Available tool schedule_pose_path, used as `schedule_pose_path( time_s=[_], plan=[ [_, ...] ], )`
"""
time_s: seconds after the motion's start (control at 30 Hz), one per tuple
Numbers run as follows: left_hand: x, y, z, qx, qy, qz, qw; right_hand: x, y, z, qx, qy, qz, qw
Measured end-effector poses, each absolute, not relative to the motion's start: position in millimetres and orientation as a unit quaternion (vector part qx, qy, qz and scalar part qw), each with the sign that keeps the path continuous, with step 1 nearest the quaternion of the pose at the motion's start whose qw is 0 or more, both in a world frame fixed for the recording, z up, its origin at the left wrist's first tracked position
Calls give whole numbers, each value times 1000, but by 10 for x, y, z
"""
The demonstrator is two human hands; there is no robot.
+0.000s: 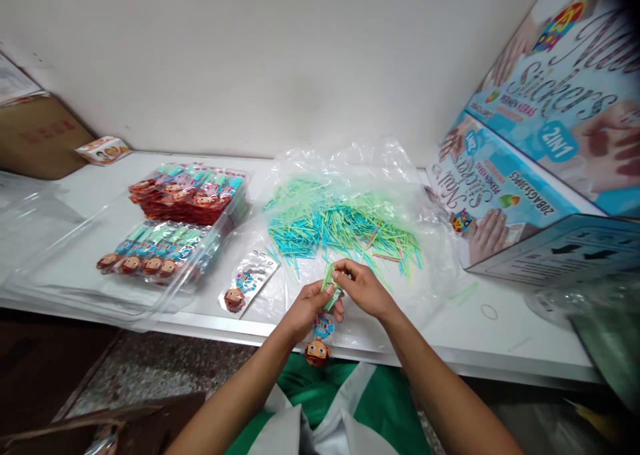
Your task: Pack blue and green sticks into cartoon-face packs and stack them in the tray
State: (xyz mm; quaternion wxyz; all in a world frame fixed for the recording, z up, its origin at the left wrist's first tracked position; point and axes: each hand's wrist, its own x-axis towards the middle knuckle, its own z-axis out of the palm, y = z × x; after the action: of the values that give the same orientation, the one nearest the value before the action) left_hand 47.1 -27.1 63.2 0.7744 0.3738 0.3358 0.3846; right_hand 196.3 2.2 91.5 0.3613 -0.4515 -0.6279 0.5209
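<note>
My left hand (306,309) is closed on a small clear candy packet (317,349), printed with a brown cartoon head, which hangs below the fingers over the table's front edge. Green sticks (328,279) stand up out of the packet's top. At that top end, my right hand (369,288) has its thumb and fingers pinched on the sticks. Just beyond both hands lies a heap of thin blue and green sticks (345,225) on a clear plastic bag (430,295). A flat packet (249,283) with the same print rests left of my hands.
On the left, a clear plastic tray (175,295) bears stacked filled packets (183,191) and a front row (150,251). Printed blue boxes (520,175) stand on the right. A cardboard box (43,135) and a small carton (103,151) sit back left. A rubber band (489,312) lies right.
</note>
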Motion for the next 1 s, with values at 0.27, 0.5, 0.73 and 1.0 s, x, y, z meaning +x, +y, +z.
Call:
schedule_pose_path(
  time_s=[0.27, 0.5, 0.73, 1.0],
  plan=[
    [459, -278, 626, 375, 327, 390, 775, 1972, 26, 935, -506, -650, 456, 337],
    [464, -272, 645, 377, 323, 380, 781, 1948, 2, 945, -460, -623, 522, 358],
    [450, -283, 655, 380, 314, 372, 786, 1964, 12, 959, -474, -650, 474, 359],
    [449, -262, 635, 388, 326, 382, 773, 1945, -43, 1043, -503, -654, 484, 292]
  ],
)
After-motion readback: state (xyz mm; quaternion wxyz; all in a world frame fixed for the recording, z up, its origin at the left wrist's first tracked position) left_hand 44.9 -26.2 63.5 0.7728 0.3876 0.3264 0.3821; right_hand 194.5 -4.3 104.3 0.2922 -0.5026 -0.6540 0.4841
